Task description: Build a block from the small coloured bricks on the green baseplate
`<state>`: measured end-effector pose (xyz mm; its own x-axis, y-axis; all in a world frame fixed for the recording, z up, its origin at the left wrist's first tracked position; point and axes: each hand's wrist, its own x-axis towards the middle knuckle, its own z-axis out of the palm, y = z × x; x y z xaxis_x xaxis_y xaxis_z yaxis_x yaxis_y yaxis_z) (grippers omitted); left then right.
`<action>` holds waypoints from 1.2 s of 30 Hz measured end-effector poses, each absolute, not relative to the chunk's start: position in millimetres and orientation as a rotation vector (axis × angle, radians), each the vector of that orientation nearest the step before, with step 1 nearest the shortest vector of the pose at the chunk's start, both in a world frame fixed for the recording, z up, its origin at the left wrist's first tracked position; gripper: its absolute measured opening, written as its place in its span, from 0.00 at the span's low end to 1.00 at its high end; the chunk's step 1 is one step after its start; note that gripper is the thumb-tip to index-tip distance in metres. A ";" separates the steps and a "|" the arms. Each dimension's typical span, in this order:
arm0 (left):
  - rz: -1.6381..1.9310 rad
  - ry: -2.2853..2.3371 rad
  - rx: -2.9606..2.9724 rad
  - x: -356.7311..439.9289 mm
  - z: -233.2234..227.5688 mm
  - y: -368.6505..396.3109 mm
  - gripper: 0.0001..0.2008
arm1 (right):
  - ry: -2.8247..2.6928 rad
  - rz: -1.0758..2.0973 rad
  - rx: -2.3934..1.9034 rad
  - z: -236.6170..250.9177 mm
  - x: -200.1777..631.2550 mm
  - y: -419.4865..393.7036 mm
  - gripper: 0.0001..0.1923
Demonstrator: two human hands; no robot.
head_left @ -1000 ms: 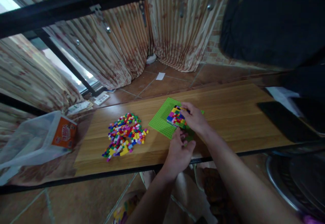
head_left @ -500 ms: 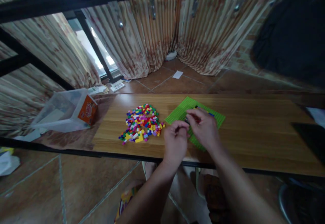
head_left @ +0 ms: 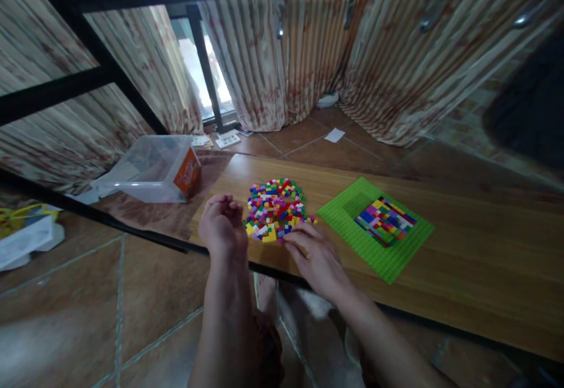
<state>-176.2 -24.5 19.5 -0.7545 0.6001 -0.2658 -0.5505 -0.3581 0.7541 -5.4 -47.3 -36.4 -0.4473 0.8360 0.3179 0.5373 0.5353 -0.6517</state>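
Note:
A heap of small coloured bricks point(head_left: 275, 206) lies on the wooden tabletop point(head_left: 462, 259). Right of it sits a green baseplate point(head_left: 343, 215) carrying a patch of mixed-colour bricks point(head_left: 385, 221). My left hand point(head_left: 222, 229) rests at the heap's left edge with its fingers curled; nothing shows inside it. My right hand point(head_left: 315, 256) lies flat at the heap's near edge, fingertips touching the nearest bricks. Both hands are off the baseplate.
A clear plastic tub with an orange label point(head_left: 156, 168) stands at the table's left end. Striped curtains point(head_left: 308, 53) hang behind, above a tiled floor point(head_left: 308, 141). A black frame bar point(head_left: 88, 77) crosses the upper left. White plastic point(head_left: 24, 241) lies on the floor at left.
Both hands left the baseplate and moved left to the brick heap. The head turned left, so the table and baseplate now sit further right in view.

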 end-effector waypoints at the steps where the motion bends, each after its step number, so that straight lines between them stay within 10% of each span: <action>1: 2.147 1.174 0.038 -184.1 21.5 -25.8 0.07 | -2.179 0.588 -1.086 -36.9 -11.5 -47.9 0.09; 15: 1.946 1.087 0.006 -205.7 26.6 -35.1 0.07 | -2.313 0.414 -1.095 -54.6 -49.8 -41.9 0.08; 27: 1.276 1.367 0.827 -153.7 15.4 -34.6 0.17 | -1.059 1.401 -0.907 -31.5 -28.6 -16.0 0.11; 36: 1.261 1.235 0.874 -135.3 15.0 -31.4 0.11 | -0.961 1.517 -0.846 -17.8 -7.2 -17.9 0.14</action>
<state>-135.3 -31.4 15.0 -0.1152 0.9763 -0.1834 -0.2038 0.1575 0.9663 -7.2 -17.9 -17.8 -0.1477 0.9889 -0.0137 -0.4101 -0.0738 -0.9091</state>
